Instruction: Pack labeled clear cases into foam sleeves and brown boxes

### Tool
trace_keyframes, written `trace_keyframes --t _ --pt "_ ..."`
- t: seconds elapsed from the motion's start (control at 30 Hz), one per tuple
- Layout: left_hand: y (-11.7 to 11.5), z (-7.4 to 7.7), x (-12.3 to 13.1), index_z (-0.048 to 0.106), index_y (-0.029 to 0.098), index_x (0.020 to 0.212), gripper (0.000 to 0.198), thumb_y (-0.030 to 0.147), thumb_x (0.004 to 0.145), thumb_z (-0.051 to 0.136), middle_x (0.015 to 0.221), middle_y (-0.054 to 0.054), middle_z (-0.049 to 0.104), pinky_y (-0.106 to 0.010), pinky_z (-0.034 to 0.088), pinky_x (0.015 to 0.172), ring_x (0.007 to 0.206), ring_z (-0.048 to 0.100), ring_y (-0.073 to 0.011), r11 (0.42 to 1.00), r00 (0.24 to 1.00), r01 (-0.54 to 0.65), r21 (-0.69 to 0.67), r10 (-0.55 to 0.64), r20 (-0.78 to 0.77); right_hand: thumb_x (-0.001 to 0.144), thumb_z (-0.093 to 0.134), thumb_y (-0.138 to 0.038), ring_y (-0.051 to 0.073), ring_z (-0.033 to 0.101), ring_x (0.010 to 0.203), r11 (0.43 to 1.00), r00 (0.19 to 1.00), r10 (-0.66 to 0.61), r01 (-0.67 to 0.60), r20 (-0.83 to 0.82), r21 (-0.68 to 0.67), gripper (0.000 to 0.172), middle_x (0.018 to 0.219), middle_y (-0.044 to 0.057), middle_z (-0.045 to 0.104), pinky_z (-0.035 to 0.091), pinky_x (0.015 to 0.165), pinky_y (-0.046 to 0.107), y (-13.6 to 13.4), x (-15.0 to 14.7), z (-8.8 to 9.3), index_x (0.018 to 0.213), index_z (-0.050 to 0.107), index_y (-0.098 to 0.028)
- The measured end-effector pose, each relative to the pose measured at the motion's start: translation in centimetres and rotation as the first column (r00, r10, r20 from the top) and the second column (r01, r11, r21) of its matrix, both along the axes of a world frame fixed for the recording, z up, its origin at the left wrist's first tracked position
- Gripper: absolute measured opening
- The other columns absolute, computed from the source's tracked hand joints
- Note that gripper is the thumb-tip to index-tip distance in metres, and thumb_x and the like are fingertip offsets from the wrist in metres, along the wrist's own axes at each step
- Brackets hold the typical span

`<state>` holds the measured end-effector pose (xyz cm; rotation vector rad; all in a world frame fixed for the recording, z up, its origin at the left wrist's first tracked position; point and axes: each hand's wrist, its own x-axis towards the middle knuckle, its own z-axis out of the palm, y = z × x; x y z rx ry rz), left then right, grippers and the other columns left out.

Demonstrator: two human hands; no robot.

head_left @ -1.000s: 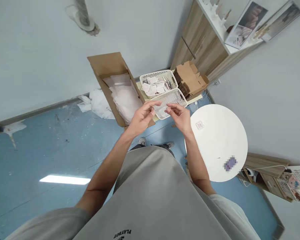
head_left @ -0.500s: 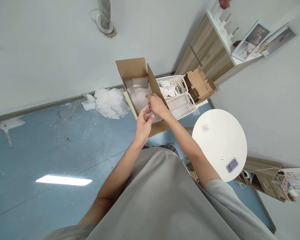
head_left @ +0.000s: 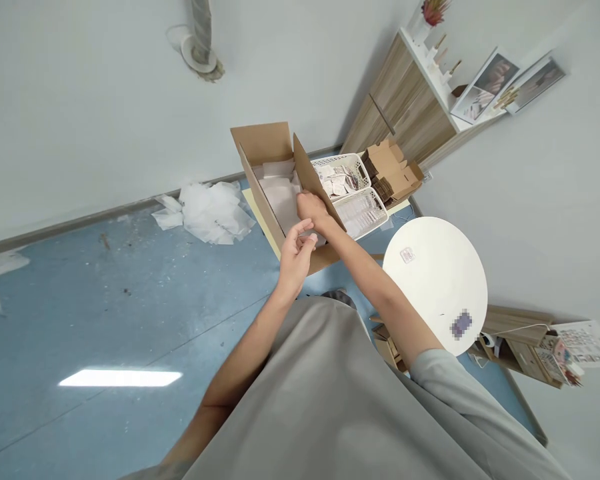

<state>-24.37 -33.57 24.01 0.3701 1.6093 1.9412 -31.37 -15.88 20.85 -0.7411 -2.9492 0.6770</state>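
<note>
The carton stands open on a pale yellow stand, with a wall behind and two baskets along its right side. The rear basket holds small printed packets; the front basket holds a row of clear pieces. Folded cardboard lies beyond them, next to a cabinet. A round table stands to the right, bearing a small square label and a pixelated purple item. The side flap rises between the carton's contents and the baskets, and obstructs sideways access.

The carton is plain brown board with straight folds. Inside lie white sheets, flat, thin and slightly cloudy, stacked unevenly. Both baskets are white, with perforated lattice walls visible at the rear one. The round table has a smooth white top. A loose heap of crumpled white film lies on the blue floor, left of the stand.

The right hand reaches into the carton beside the side flap, over the sheets; its fingertips are hidden, so their grip cannot be told. The left hand is at the near edge, thumb and curved fingers slightly apart, just beside the right wrist; contact cannot be confirmed. The carton's top is open, and bare floor extends to its left.
</note>
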Motion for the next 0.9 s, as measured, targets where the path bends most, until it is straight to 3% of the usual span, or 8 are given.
trace_keyframes --t 0.07,0.17,0.27,0.4,0.5,0.67,0.77,0.9 --pt "0.2 0.3 0.1 0.069 0.028 0.142 0.046 0.048 0.101 0.075 0.152 -0.013 0.069 -0.043 0.062 0.103 0.114 0.073 -0.0242 1.000 1.000 -0.006 0.002 0.006 -0.016 0.103 0.065 -0.005 0.022 0.082 0.098 0.998 0.999 0.007 -0.010 0.050 0.060 0.017 0.112 0.013 0.083 0.067 0.097 0.037 0.3 1.5 2.2 0.096 0.078 -0.013" --pt "0.6 0.9 0.0 0.065 0.031 0.146 0.048 0.051 0.103 0.073 0.159 -0.013 0.064 -0.045 0.060 0.110 0.127 0.072 -0.0268 1.000 0.997 -0.004 0.010 0.005 -0.082 0.112 0.057 -0.020 0.026 0.079 0.119 0.999 0.995 -0.010 0.013 -0.095 0.035 0.027 0.135 0.011 0.081 0.063 0.111 0.045 1.1 4.3 6.4 0.125 0.080 -0.019" --pt "1.6 1.9 -0.3 0.060 0.033 0.152 0.052 0.054 0.105 0.071 0.165 -0.012 0.058 -0.048 0.056 0.118 0.141 0.066 -0.0292 1.000 0.983 -0.007 0.025 0.011 -0.183 0.114 0.061 -0.039 0.026 0.078 0.121 0.993 0.945 -0.091 0.061 -0.315 -0.105 0.029 0.135 0.007 0.081 0.062 0.113 0.044 2.8 7.3 10.5 0.129 0.082 -0.026" --pt "3.8 3.5 -0.1 0.052 0.036 0.161 0.062 0.058 0.106 0.070 0.173 -0.011 0.048 -0.051 0.047 0.129 0.158 0.052 -0.0320 0.999 0.950 0.002 0.053 0.015 -0.313 0.112 0.059 -0.064 0.025 0.078 0.122 0.975 0.785 -0.195 0.088 -0.588 -0.205 0.047 0.130 0.006 0.082 0.066 0.107 0.042 5.9 11.4 14.5 0.129 0.082 -0.028" --pt "5.7 4.7 0.5 0.044 0.039 0.167 0.072 0.060 0.105 0.072 0.181 -0.010 0.038 -0.056 0.038 0.136 0.169 0.037 -0.0343 0.998 0.925 0.027 0.065 -0.001 -0.381 0.109 0.058 -0.074 0.026 0.077 0.127 0.966 0.674 -0.246 0.107 -0.697 -0.237 0.056 0.129 0.005 0.081 0.068 0.105 0.045 7.7 14.9 16.8 0.133 0.080 -0.029" --pt "8.5 6.6 2.1 0.035 0.040 0.175 0.090 0.056 0.099 0.082 0.187 -0.009 0.028 -0.058 0.028 0.141 0.176 0.020 -0.0362 0.994 0.895 0.108 0.023 -0.087 -0.437 0.107 0.059 -0.076 0.031 0.079 0.125 0.929 0.506 -0.366 0.252 -0.781 -0.272 0.057 0.132 0.007 0.077 0.073 0.095 0.050 8.9 21.4 20.4 0.137 0.078 -0.032" --pt "10.4 7.8 3.7 0.036 0.040 0.176 0.100 0.055 0.093 0.090 0.187 -0.009 0.030 -0.058 0.025 0.143 0.177 0.018 -0.0371 0.988 0.873 0.156 -0.004 -0.139 -0.467 0.106 0.060 -0.077 0.032 0.083 0.115 0.907 0.435 -0.393 0.327 -0.810 -0.264 0.053 0.137 0.006 0.076 0.076 0.084 0.049 9.7 25.2 21.7 0.139 0.076 -0.038" --pt "13.4 8.8 6.4 0.039 0.040 0.175 0.112 0.057 0.082 0.099 0.186 -0.009 0.034 -0.059 0.026 0.143 0.176 0.023 -0.0401 0.951 0.836 0.301 -0.072 -0.300 -0.460 0.105 0.062 -0.075 0.030 0.084 0.107 0.862 0.350 -0.415 0.446 -0.840 -0.241 0.042 0.142 0.001 0.074 0.076 0.076 0.049 12.0 30.3 22.3 0.138 0.072 -0.050"
